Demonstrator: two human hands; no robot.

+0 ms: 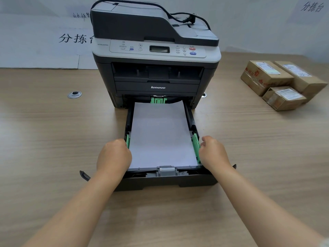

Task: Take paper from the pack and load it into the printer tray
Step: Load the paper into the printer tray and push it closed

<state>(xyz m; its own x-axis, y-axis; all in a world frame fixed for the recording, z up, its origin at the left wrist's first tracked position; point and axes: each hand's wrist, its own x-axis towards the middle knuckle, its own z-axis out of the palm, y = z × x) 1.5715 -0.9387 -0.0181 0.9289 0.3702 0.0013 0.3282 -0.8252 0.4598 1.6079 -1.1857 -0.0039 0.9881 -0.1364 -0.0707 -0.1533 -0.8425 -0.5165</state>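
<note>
A grey and black printer point(156, 56) stands on the wooden table. Its black paper tray point(165, 180) is pulled out toward me. A stack of white paper point(160, 136) lies flat in the tray between two green side guides. My left hand point(114, 157) is curled on the left green guide point(127, 141) at the tray's left wall. My right hand point(213, 154) grips the right green guide point(195, 145) at the right wall. The paper pack is not in view.
Three brown cardboard boxes point(283, 82) sit at the right back of the table. A round cable grommet point(74, 94) lies left of the printer. A black power cable point(187, 16) rests on the printer's top. White sheets with printed characters hang on the wall behind.
</note>
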